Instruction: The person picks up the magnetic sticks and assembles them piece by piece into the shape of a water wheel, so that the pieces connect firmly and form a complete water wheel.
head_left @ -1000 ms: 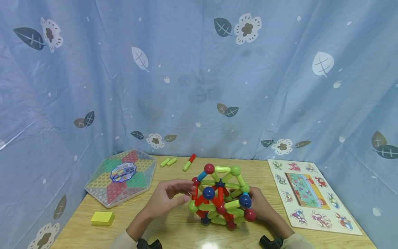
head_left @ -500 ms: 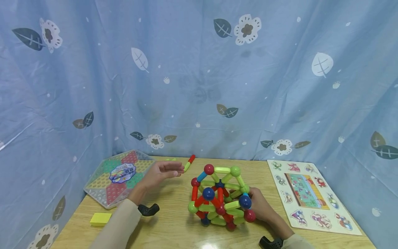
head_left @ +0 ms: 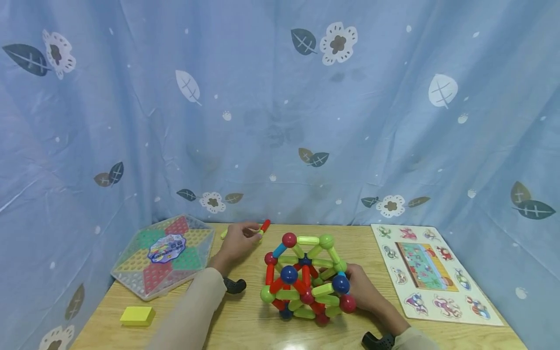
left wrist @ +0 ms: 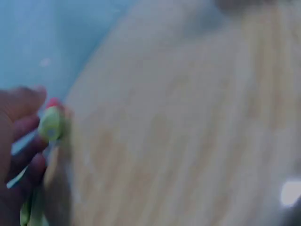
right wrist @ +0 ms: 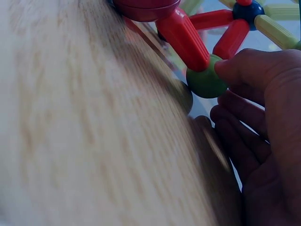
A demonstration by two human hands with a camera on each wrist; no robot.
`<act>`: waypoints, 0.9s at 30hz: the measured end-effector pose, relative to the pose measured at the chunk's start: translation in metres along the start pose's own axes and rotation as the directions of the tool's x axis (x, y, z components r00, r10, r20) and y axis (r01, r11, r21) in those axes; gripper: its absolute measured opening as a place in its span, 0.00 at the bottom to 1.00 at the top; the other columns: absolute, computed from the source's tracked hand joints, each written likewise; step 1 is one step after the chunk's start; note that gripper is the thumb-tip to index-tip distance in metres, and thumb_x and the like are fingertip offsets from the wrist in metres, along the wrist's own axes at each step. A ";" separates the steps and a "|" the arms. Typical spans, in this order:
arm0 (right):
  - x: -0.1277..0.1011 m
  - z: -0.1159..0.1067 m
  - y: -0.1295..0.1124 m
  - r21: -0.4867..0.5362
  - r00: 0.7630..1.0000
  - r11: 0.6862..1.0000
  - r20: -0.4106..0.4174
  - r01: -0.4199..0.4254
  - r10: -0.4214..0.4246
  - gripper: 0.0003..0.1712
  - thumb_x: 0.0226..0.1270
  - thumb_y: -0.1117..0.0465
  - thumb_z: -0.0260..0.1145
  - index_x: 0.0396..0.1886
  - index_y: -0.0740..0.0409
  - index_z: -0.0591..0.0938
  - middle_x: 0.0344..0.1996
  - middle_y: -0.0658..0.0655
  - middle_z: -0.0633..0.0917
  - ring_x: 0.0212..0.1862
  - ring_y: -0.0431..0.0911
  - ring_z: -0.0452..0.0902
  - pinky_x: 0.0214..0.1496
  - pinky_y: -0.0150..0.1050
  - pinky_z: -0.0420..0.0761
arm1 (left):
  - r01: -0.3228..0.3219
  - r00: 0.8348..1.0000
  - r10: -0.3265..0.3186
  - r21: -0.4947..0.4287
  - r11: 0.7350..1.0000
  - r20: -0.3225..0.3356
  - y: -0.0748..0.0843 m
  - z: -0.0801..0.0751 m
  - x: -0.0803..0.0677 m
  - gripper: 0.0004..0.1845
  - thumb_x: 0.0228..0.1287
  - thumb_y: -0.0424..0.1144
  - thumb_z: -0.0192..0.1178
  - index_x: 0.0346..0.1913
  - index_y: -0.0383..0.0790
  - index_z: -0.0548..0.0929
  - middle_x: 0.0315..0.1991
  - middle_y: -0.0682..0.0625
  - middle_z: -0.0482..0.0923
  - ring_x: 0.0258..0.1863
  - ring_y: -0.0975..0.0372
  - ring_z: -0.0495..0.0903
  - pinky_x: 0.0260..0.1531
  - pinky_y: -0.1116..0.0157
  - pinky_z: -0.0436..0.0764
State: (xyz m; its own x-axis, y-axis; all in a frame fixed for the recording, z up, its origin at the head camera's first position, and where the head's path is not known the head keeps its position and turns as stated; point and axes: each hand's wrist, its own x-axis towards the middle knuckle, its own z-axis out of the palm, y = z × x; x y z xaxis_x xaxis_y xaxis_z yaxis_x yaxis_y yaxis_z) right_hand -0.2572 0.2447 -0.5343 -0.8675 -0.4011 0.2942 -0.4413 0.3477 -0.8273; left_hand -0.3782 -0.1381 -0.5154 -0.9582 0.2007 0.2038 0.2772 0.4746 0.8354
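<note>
On the desk (head_left: 245, 321) the ball-and-rod structure (head_left: 306, 277) stands centre, the right hand (head_left: 363, 289) curled against its right side, while the left hand (head_left: 236, 241) reaches far-left, fingers (left wrist: 28, 127) pinching the green-and-red rod (head_left: 262, 229), which angles far-right.

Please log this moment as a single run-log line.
left hand: pinching green-and-red stick | right hand: steadying ball-and-stick structure | table: checkers board, animal puzzle, yellow block
</note>
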 end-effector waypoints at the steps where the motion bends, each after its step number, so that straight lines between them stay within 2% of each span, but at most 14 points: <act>1: 0.000 0.000 0.000 0.000 1.000 1.000 0.001 0.001 -0.001 0.15 0.73 0.61 0.78 0.56 0.54 0.92 0.51 0.53 0.95 0.54 0.39 0.90 0.60 0.31 0.85 | -0.018 1.000 0.018 0.063 0.998 0.000 0.001 0.004 0.001 0.16 0.72 0.37 0.74 0.59 0.38 0.91 0.55 0.43 0.91 0.52 0.51 0.89 0.56 0.51 0.89; 3: 0.001 0.001 0.000 0.004 1.000 1.000 0.005 0.001 -0.001 0.14 0.73 0.61 0.78 0.56 0.54 0.92 0.52 0.53 0.95 0.55 0.39 0.90 0.60 0.32 0.85 | -0.055 0.998 0.054 0.187 0.981 0.011 0.005 0.011 0.002 0.16 0.71 0.37 0.74 0.58 0.37 0.91 0.56 0.43 0.90 0.55 0.48 0.88 0.59 0.47 0.87; 4: 0.001 0.001 0.000 0.008 1.000 1.000 0.009 0.002 -0.002 0.15 0.73 0.61 0.78 0.57 0.55 0.92 0.52 0.54 0.95 0.55 0.39 0.90 0.60 0.32 0.86 | -0.084 0.996 0.085 0.255 0.963 0.008 0.007 0.014 0.003 0.14 0.70 0.35 0.74 0.56 0.37 0.92 0.55 0.42 0.90 0.56 0.47 0.88 0.61 0.46 0.86; 8: 0.001 0.002 0.000 0.020 1.000 1.000 0.011 0.008 -0.009 0.15 0.73 0.61 0.77 0.57 0.55 0.91 0.52 0.54 0.94 0.54 0.39 0.90 0.60 0.33 0.86 | -0.089 0.995 0.100 0.419 0.904 -0.004 0.013 0.019 0.002 0.07 0.69 0.29 0.71 0.47 0.37 0.90 0.51 0.41 0.90 0.56 0.47 0.87 0.59 0.46 0.86; 10: 0.001 0.001 0.000 0.018 1.000 1.000 0.007 0.014 -0.014 0.15 0.73 0.61 0.77 0.56 0.55 0.92 0.52 0.54 0.95 0.54 0.39 0.90 0.59 0.33 0.86 | -0.078 0.996 0.086 0.450 0.890 0.004 0.016 0.019 0.001 0.07 0.68 0.26 0.68 0.45 0.37 0.89 0.49 0.42 0.90 0.55 0.47 0.87 0.57 0.48 0.87; 13: 0.000 0.001 0.001 0.017 1.000 1.000 0.002 0.021 -0.021 0.14 0.72 0.62 0.78 0.55 0.54 0.92 0.51 0.53 0.95 0.53 0.40 0.91 0.58 0.33 0.87 | -0.064 0.998 0.051 0.459 0.886 0.039 0.020 0.016 -0.003 0.11 0.67 0.25 0.64 0.49 0.35 0.90 0.52 0.41 0.90 0.58 0.46 0.87 0.59 0.48 0.87; 15: 0.000 0.001 0.001 0.017 1.000 1.000 0.002 0.023 -0.023 0.13 0.73 0.63 0.77 0.55 0.54 0.92 0.51 0.53 0.95 0.52 0.42 0.91 0.58 0.33 0.87 | -0.057 0.997 0.029 0.456 0.888 0.067 0.024 0.013 -0.009 0.14 0.67 0.26 0.63 0.52 0.34 0.91 0.53 0.41 0.91 0.58 0.47 0.87 0.58 0.48 0.87; 17: 0.000 0.001 0.001 0.019 1.000 1.000 0.004 0.018 -0.019 0.14 0.73 0.63 0.77 0.55 0.55 0.92 0.50 0.53 0.95 0.52 0.44 0.91 0.57 0.33 0.87 | -0.039 0.998 0.012 0.435 0.900 0.064 0.029 0.008 -0.017 0.14 0.69 0.27 0.64 0.54 0.34 0.92 0.53 0.41 0.91 0.56 0.48 0.88 0.57 0.48 0.87; 20: 0.000 0.001 0.001 0.011 1.000 1.000 0.006 0.002 -0.002 0.14 0.73 0.62 0.77 0.56 0.55 0.92 0.50 0.52 0.95 0.53 0.44 0.91 0.58 0.32 0.86 | 0.043 0.999 -0.041 0.293 0.955 -0.013 0.040 0.001 -0.034 0.12 0.73 0.30 0.64 0.54 0.37 0.92 0.53 0.43 0.90 0.49 0.51 0.88 0.51 0.50 0.88; 22: 0.000 0.001 0.000 0.008 1.000 1.000 0.007 -0.015 0.015 0.14 0.73 0.61 0.77 0.56 0.55 0.92 0.51 0.52 0.95 0.54 0.42 0.90 0.59 0.32 0.86 | 0.111 0.992 -0.104 0.101 0.989 -0.074 0.052 -0.004 -0.047 0.11 0.76 0.34 0.65 0.55 0.40 0.91 0.53 0.44 0.89 0.46 0.54 0.87 0.47 0.52 0.88; 23: 0.000 0.001 -0.001 0.006 1.000 1.000 0.006 -0.021 0.021 0.14 0.73 0.61 0.77 0.56 0.54 0.92 0.51 0.52 0.95 0.53 0.41 0.90 0.59 0.32 0.86 | 0.139 0.986 -0.139 -0.016 0.990 -0.094 0.060 -0.006 -0.053 0.11 0.78 0.36 0.66 0.56 0.41 0.91 0.54 0.43 0.88 0.45 0.55 0.88 0.47 0.54 0.89; 24: 0.000 0.001 -0.001 0.006 1.000 1.000 0.005 -0.027 0.027 0.14 0.74 0.60 0.77 0.56 0.54 0.92 0.51 0.52 0.95 0.54 0.39 0.90 0.59 0.31 0.85 | 0.155 0.981 -0.168 -0.128 0.980 -0.098 0.069 -0.008 -0.059 0.11 0.78 0.36 0.66 0.57 0.41 0.90 0.55 0.43 0.87 0.44 0.56 0.88 0.46 0.55 0.90; 25: 0.001 0.001 -0.002 0.007 1.000 0.999 0.004 -0.031 0.031 0.14 0.74 0.60 0.77 0.56 0.54 0.92 0.52 0.53 0.95 0.54 0.39 0.89 0.60 0.31 0.85 | 0.172 0.977 -0.197 -0.236 0.956 -0.087 0.079 -0.009 -0.066 0.11 0.78 0.37 0.67 0.58 0.41 0.90 0.55 0.43 0.85 0.44 0.56 0.88 0.47 0.57 0.90; 27: 0.001 0.001 -0.002 0.012 0.999 0.999 0.005 -0.036 0.036 0.13 0.74 0.60 0.76 0.55 0.53 0.92 0.52 0.53 0.94 0.55 0.38 0.89 0.60 0.31 0.85 | 0.193 0.973 -0.228 -0.420 0.887 -0.035 0.099 -0.009 -0.077 0.13 0.78 0.37 0.68 0.60 0.39 0.88 0.55 0.42 0.84 0.44 0.57 0.88 0.48 0.59 0.91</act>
State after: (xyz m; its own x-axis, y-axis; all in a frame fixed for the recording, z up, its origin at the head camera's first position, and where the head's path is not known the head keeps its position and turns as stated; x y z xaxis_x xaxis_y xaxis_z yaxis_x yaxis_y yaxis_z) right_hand -0.2570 0.2430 -0.5325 -0.8816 -0.3924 0.2624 -0.4073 0.3513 -0.8431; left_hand -0.2779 -0.1146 -0.4435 -0.9980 0.0576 0.0258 0.0315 0.1000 0.9945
